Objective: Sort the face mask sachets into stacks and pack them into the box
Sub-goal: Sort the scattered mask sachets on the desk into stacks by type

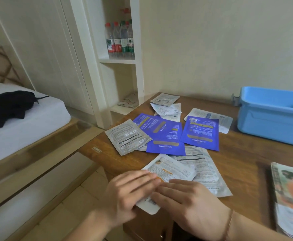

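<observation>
Both hands meet over a flat white foil face mask sachet (170,173) at the near edge of the wooden counter (243,153). The left hand (130,193) pinches its near corner; the right hand (185,200) lies on it with fingers straight. It looks light, thin and slick (likely bendy), so edges suit gripping. The blue plastic box (270,119) waits far right.
</observation>
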Motion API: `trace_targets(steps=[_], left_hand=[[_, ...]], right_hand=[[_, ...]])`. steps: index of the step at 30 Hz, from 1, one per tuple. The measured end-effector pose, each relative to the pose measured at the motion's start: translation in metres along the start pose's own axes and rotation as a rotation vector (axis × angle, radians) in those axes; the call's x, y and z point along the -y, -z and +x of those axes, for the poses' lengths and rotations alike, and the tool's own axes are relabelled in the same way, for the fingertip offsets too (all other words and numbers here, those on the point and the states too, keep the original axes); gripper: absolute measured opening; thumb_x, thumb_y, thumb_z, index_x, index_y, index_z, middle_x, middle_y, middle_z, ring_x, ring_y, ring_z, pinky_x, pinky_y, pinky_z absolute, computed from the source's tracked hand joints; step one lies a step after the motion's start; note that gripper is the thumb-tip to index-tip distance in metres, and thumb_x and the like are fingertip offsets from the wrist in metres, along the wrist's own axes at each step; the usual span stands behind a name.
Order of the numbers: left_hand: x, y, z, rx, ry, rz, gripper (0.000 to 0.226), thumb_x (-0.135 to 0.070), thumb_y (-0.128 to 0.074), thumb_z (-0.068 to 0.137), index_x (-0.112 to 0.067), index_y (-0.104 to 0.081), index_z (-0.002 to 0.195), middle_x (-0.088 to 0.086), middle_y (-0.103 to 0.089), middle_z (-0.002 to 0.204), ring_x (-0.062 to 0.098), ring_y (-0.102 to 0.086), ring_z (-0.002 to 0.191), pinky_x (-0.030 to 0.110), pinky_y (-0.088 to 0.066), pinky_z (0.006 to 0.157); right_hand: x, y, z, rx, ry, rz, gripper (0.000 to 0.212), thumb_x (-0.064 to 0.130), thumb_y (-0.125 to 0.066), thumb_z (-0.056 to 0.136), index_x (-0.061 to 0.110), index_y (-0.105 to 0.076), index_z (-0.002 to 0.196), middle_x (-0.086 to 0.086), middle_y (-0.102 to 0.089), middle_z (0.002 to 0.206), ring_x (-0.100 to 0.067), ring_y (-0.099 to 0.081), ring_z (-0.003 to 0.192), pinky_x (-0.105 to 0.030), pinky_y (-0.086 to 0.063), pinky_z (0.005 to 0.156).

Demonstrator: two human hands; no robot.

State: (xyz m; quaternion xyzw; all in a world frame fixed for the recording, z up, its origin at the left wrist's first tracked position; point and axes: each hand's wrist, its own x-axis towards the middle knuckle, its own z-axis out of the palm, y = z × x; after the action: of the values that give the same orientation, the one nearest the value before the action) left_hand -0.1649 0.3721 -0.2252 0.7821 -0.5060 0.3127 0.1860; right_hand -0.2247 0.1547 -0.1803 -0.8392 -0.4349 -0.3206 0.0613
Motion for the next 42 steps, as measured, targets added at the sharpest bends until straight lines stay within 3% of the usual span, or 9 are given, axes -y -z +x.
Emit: trace_targets(steps=[3,6,9,13,22,25,29,34,42], left_hand=[[-0.003,0.001,0.003,-0.061,0.032,-0.001,0.043,-0.01,-0.066,0.081,-0.011,-0.066,0.124,0.001,-0.064,0.129,0.017,-0.06,0.12,0.037,-0.053,0.091],[-0.004,0.007,0.006,-0.331,0.231,-0.248,0.027,-0.011,-0.062,0.09,-0.008,-0.07,0.116,0.0,-0.072,0.115,0.016,-0.069,0.104,0.035,-0.058,0.08],[-0.021,0.019,0.029,-0.63,0.77,-0.608,0.034,-0.017,-0.066,0.09,-0.049,-0.073,0.101,-0.021,-0.074,0.097,0.003,-0.071,0.091,0.019,-0.056,0.073],[-0.028,0.018,0.056,-0.584,1.132,-1.187,0.032,-0.029,-0.061,0.086,-0.057,-0.069,0.097,-0.016,-0.07,0.116,0.013,-0.066,0.11,0.043,-0.052,0.094],[-0.037,0.017,0.065,-0.599,1.164,-1.289,0.045,-0.016,-0.079,0.071,-0.031,-0.069,0.113,0.01,-0.071,0.113,0.027,-0.067,0.108,0.047,-0.049,0.095],[-0.052,0.013,0.072,-0.451,1.11,-1.303,0.067,-0.02,-0.089,0.061,-0.035,-0.06,0.12,0.011,-0.073,0.108,0.028,-0.069,0.102,0.047,-0.052,0.089],[-0.092,-0.01,0.099,-0.186,0.964,-1.345,0.049,-0.011,-0.086,0.054,-0.028,-0.076,0.098,0.013,-0.075,0.099,0.02,-0.073,0.087,0.026,-0.058,0.069],[-0.14,-0.045,0.139,0.144,0.756,-1.273,0.039,-0.021,-0.083,0.063,-0.036,-0.076,0.098,0.001,-0.077,0.095,0.015,-0.072,0.084,0.023,-0.056,0.077],[-0.171,-0.082,0.153,0.172,0.503,-0.741,0.036,-0.031,-0.084,0.072,-0.033,-0.074,0.107,-0.028,-0.063,0.097,-0.004,-0.057,0.085,0.003,-0.038,0.071]], right_hand=[[-0.014,0.014,0.003,0.058,-0.052,0.0,0.034,0.043,-0.051,0.094,0.02,-0.075,0.1,0.004,-0.074,0.098,-0.014,-0.07,0.093,-0.033,-0.058,0.078],[-0.052,0.031,0.001,0.082,-0.455,0.067,0.071,0.073,-0.063,0.067,0.031,-0.063,0.124,0.01,-0.068,0.118,-0.012,-0.062,0.115,-0.038,-0.054,0.091],[-0.079,0.04,0.005,0.048,-0.99,0.612,0.095,0.059,-0.079,0.057,0.033,-0.043,0.141,0.015,-0.059,0.13,-0.001,-0.055,0.119,-0.028,-0.047,0.097],[-0.085,0.023,0.012,0.014,-1.124,1.232,0.064,0.028,-0.076,0.072,0.014,-0.055,0.13,-0.003,-0.071,0.115,-0.017,-0.068,0.105,-0.037,-0.056,0.087],[-0.095,0.045,0.007,-0.212,-1.31,1.355,0.021,0.011,-0.067,0.081,-0.001,-0.065,0.099,-0.021,-0.073,0.096,-0.031,-0.072,0.085,-0.036,-0.061,0.064],[-0.108,0.075,-0.015,-0.255,-1.364,1.261,0.022,0.009,-0.067,0.083,0.008,-0.064,0.105,-0.017,-0.075,0.093,-0.03,-0.073,0.082,-0.037,-0.061,0.06],[-0.118,0.109,-0.054,-0.343,-1.411,1.044,0.021,0.003,-0.067,0.085,0.007,-0.066,0.106,-0.007,-0.073,0.073,-0.012,-0.064,0.052,-0.022,-0.048,0.042],[-0.128,0.15,-0.122,-0.402,-1.529,0.7,0.018,0.006,-0.072,0.083,0.012,-0.071,0.1,-0.004,-0.07,0.066,-0.013,-0.057,0.052,-0.02,-0.048,0.045],[-0.129,0.163,-0.193,-0.154,-1.567,0.237,0.019,0.025,-0.079,0.079,0.027,-0.074,0.097,0.0,-0.071,0.077,-0.003,-0.055,0.054,-0.011,-0.038,0.045]])
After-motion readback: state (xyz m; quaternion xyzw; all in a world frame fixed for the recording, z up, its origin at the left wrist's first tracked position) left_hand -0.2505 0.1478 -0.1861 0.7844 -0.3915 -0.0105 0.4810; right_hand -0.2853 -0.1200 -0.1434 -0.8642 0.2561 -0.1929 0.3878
